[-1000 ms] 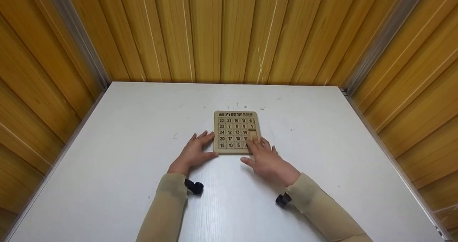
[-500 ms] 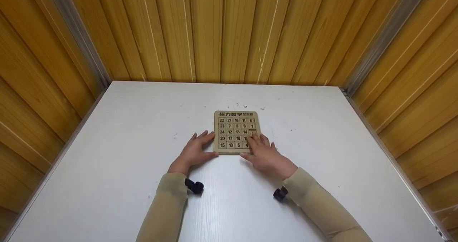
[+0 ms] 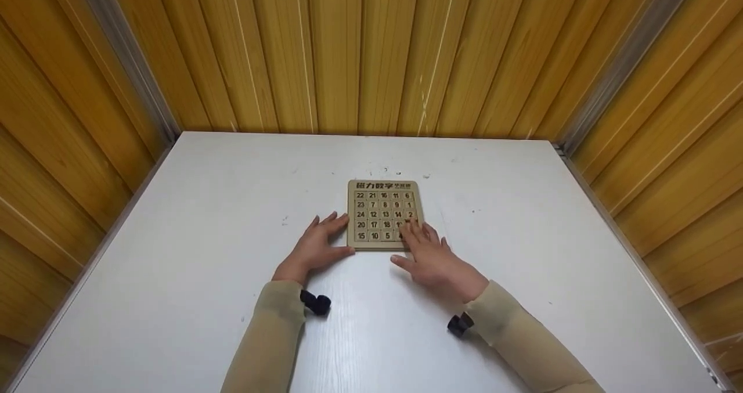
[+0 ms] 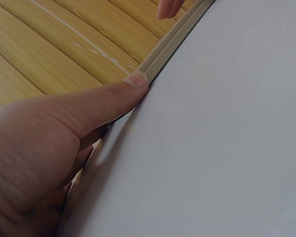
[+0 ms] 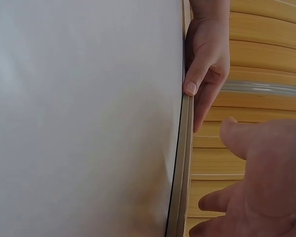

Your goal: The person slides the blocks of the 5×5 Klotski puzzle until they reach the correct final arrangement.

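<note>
A wooden number slide puzzle [image 3: 374, 244] lies flat on the white table in the head view, with rows of numbered square tiles. My left hand [image 3: 313, 249] rests against its lower left corner, fingers along the left edge and thumb on the front edge. The left wrist view shows that thumb [image 4: 111, 101] touching the rim. My right hand [image 3: 432, 259] reaches over the lower right corner, its extended fingertips on the right-hand tiles and its thumb apart from the frame. The tile marked 2 [image 3: 410, 214] shows just above these fingers, which hide some tiles below.
The white table [image 3: 232, 207] surrounds the puzzle, with small dark marks [image 3: 385, 170] beyond it. Yellow wood-patterned walls [image 3: 371, 56] stand at the back and both sides, with grey metal posts [image 3: 633, 62] in the corners. Each sleeve carries a small black wrist camera [image 3: 316, 304].
My right hand moves up over the puzzle, then back down. The 2 tile has slid up into the gap in the right column. My left hand stays in place.
</note>
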Motion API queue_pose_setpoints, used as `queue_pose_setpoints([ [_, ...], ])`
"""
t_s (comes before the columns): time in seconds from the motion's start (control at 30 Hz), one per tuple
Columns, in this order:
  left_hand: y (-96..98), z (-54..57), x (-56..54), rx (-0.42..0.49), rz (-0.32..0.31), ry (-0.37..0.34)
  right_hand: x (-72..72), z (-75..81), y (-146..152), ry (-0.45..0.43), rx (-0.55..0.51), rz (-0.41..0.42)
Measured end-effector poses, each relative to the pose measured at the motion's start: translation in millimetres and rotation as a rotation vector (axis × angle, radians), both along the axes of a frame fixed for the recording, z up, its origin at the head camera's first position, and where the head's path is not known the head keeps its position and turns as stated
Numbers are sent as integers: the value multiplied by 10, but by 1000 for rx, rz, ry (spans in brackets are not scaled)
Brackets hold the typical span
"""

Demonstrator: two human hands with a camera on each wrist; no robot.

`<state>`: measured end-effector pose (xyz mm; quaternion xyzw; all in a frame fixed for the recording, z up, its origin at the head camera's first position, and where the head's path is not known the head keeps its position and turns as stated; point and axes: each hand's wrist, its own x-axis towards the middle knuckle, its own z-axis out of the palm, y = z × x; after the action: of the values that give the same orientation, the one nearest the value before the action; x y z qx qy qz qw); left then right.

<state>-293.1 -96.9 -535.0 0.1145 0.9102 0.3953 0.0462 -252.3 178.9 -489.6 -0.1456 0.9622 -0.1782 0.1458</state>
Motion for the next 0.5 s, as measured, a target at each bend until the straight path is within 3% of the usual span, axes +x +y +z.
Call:
queue_pose_setpoints([
  [0.27,3,4,-7,-11,-7,10,249,-5,42,1,28,27],
  [0.5,1,-4,-5,-10,-7,8,304,2,23,-3,38,23],
])
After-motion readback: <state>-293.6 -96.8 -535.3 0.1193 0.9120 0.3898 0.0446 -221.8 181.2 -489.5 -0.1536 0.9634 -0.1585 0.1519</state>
